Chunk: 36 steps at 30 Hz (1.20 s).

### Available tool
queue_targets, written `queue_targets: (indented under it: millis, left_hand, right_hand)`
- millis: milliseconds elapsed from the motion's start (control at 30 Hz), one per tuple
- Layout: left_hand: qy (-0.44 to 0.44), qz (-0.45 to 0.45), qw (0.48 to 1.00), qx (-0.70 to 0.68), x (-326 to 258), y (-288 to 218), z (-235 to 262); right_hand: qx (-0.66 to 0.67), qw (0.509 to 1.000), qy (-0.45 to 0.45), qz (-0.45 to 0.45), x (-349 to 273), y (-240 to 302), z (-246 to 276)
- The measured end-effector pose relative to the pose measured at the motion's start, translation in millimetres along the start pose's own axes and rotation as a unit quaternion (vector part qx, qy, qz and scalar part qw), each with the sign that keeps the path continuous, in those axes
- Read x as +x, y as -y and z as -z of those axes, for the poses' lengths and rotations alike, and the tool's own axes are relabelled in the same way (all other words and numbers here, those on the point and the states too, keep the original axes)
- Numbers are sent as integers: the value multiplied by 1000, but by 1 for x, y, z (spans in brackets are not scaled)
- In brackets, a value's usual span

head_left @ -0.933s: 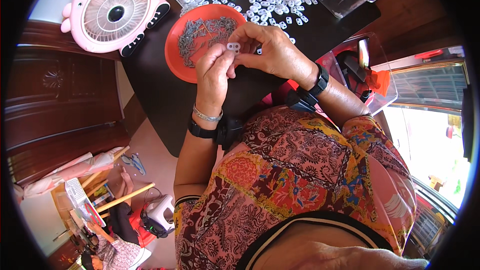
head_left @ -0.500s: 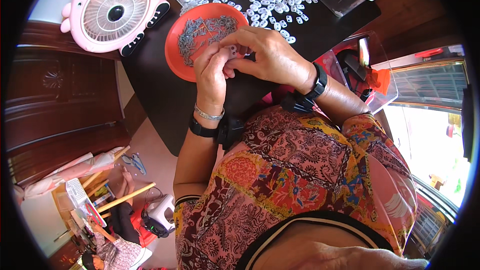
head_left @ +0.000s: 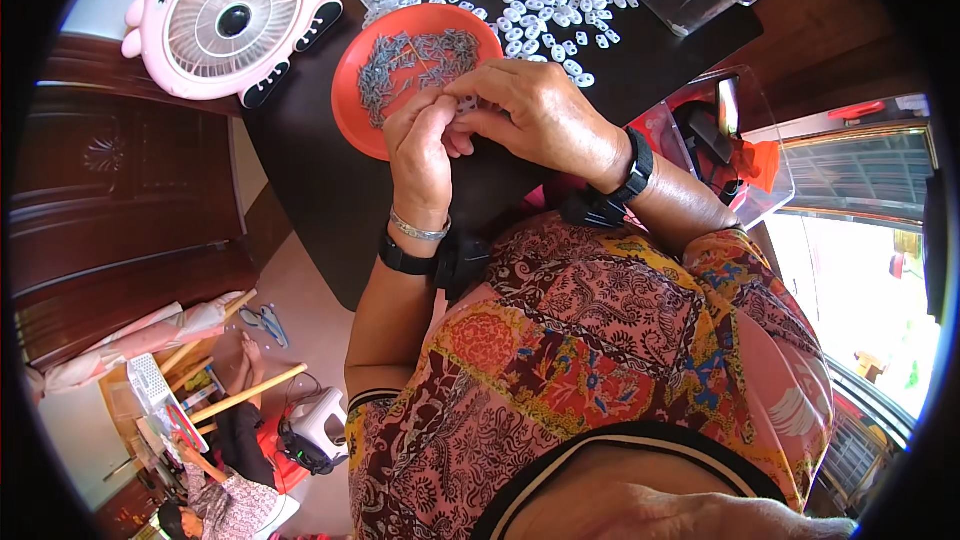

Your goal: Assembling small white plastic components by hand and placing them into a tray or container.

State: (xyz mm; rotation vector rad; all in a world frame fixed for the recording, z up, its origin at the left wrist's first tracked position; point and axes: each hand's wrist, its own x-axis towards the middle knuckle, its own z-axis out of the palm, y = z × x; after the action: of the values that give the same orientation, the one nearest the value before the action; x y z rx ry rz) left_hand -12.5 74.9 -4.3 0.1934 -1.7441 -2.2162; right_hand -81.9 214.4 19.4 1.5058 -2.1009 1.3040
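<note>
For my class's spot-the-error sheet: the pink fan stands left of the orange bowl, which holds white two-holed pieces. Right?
Not quite: the head view shows small grey pieces in the orange bowl, not white ones. The pink fan does stand left of it.

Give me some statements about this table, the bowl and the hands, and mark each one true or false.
1. The pink fan is to the left of the bowl. True.
2. The bowl is blue. False: it is red.
3. The left hand and right hand meet at a small white piece. True.
4. The bowl holds only coins. False: it holds many thin grey pieces.
5. A silver bracelet is on the left wrist. True.
6. The bowl rests on a white surface. False: it rests on a black table.
</note>
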Motion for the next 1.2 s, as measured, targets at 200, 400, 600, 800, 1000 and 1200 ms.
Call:
queue_targets:
  millis: [200,400,600,800,1000,1200]
  left_hand:
    - [-4,-16,1000,17,-3,-3,-4]
    - [17,-47,998,41,-3,0,0]
    - [1,-62,997,53,-3,-3,-7]
    - [11,-69,996,49,-5,-1,-3]
    - [21,-79,996,47,-4,-8,-4]
    - [28,-95,993,58,-1,-7,-5]
  right_hand:
    - [-23,999,-27,35,0,-2,-2]
    - [-20,999,-14,36,-1,-4,-3]
    - [-14,999,-26,30,-2,-2,-2]
    - [-166,980,-106,24,21,-5,64]
    - [-543,781,-286,113,87,-35,183]
    - [-313,945,-88,33,44,-56,155]
